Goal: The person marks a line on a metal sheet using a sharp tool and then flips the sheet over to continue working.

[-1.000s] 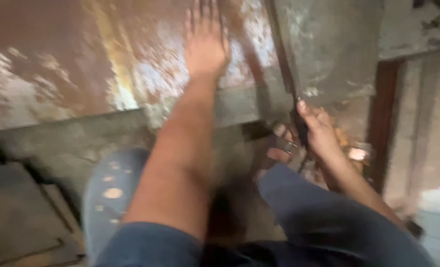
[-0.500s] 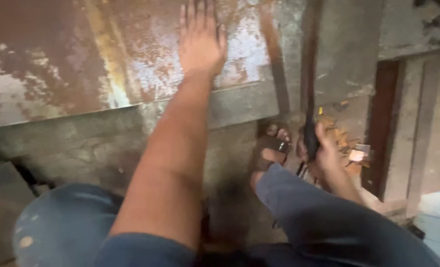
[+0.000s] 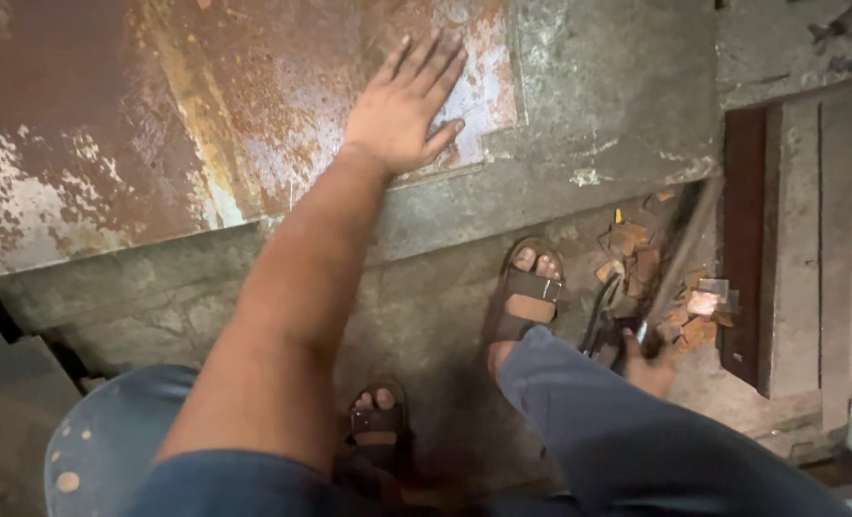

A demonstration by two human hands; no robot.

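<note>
Rusty metal sheet (image 3: 158, 124) is my landmark | left hand (image 3: 402, 110) lies flat on it, fingers spread | right hand (image 3: 648, 369) below its right end grips a long tool (image 3: 675, 258) beside copper scraps (image 3: 637, 244)

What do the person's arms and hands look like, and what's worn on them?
Both are bare: no gloves, rings, watch or bands in view. The left hand and its forearm are uncovered as far as a dark blue short sleeve at the bottom edge. The right hand shows only partly behind a blue trouser leg; its arm is hidden.
</note>
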